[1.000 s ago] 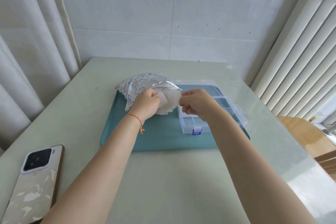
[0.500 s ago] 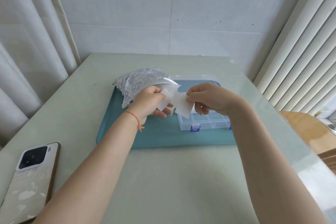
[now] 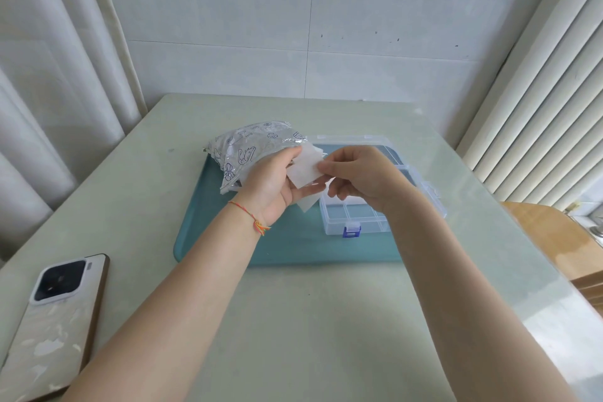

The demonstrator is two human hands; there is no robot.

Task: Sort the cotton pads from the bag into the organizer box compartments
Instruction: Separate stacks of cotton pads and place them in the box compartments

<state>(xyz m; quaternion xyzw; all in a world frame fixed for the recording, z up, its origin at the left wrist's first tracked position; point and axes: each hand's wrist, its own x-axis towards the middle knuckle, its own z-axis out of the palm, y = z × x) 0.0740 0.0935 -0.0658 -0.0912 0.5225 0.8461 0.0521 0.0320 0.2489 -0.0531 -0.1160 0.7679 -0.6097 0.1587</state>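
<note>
cotton pads (image 3: 305, 170): a thin stack of white squares, held in the air just above the near left corner of the organizer box (image 3: 355, 219). judged very light, soft and limp, with layers that cling; a single pad is best taken by pinching one free corner or edge and peeling it away, as a squeeze on the middle would likely lift several at once.

left hand (image 3: 272, 184): fingers curled under and around the stack, thumb on top, gripping the pads. right hand (image 3: 355, 173): thumb and forefinger closed on the right edge of the top pad, pinching it.

bag (image 3: 251, 152): silvery printed plastic, crinkled, lying just left of the box and behind the left hand, mouth toward the box; more white pads show at the opening.

organizer box: clear plastic, lid open toward the far side, blue latch on the near wall. the visible near compartments appear to hold no pads; those under the right hand cannot be seen.

box and bag both rest on a teal tray (image 3: 293, 248). well left of the box, a phone (image 3: 55, 320) lies on the table (image 3: 310, 336).
</note>
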